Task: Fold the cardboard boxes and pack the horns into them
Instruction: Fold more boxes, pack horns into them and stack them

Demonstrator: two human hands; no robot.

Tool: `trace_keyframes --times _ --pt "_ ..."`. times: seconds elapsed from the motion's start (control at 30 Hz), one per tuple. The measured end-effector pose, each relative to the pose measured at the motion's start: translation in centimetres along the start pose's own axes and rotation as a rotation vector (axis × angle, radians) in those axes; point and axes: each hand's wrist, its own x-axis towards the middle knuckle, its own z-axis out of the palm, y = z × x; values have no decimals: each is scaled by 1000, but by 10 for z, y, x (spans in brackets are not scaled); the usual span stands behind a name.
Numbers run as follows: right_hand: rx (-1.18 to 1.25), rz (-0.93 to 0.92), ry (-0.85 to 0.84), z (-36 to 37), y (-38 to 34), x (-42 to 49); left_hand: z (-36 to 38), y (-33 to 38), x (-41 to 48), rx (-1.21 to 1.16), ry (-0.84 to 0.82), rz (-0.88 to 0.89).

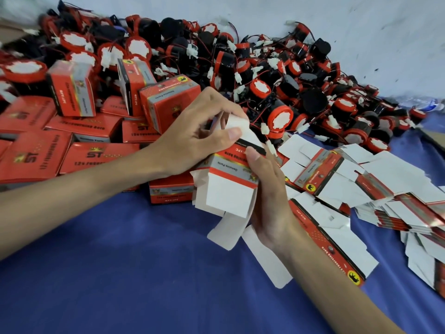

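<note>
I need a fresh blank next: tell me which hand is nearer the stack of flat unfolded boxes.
Right. The right hand grips the half-folded box right beside the stack of flat boxes. The left hand pinches the box's top flap, farther away.

I am looking down at a blue cloth that is covering the whole work surface. A big heap of red and black horns is lying along its far side, with thin wires and white plugs sticking out. Red folded boxes are piling up on the left. Flat, unfolded boxes are lying spread out on the right, white sides mostly showing. Behind the cloth, a pale wall is standing.
</note>
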Motion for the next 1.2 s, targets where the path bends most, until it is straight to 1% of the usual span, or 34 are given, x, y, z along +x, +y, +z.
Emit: trace_keyframes --times 0.1,0.27,0.37,0.5,0.57,0.67,0.73,0.8,1.0,1.1,1.2 --pt "-49 -36 29 -1 1 2 0 0 1 -41 -33 -14" --pt "-86 -34 44 -3 5 1 1 -3 2 -82 -55 -66" --pt "-48 -41 58 -4 9 2 2 -3 3 -143 -87 -125" --pt "-49 -71 31 -3 8 2 2 -4 3 -157 -85 -117" --pt "-42 -37 2 0 3 0 1 -4 2 -205 -119 -134" --pt "-21 6 23 0 1 1 3 -2 1 -244 -165 -132" --pt "10 6 26 -2 0 1 4 -3 1 -202 -161 -97" --pt "21 -3 37 -4 -1 2 5 -4 1 -110 -140 -59" --pt "10 1 35 -5 -2 3 7 -4 1 38 -80 -117" --pt "-5 5 40 -6 -2 2 6 -3 2 3 -94 -121" --pt "-9 13 60 -5 -2 2 5 -1 3 -19 -59 -143"
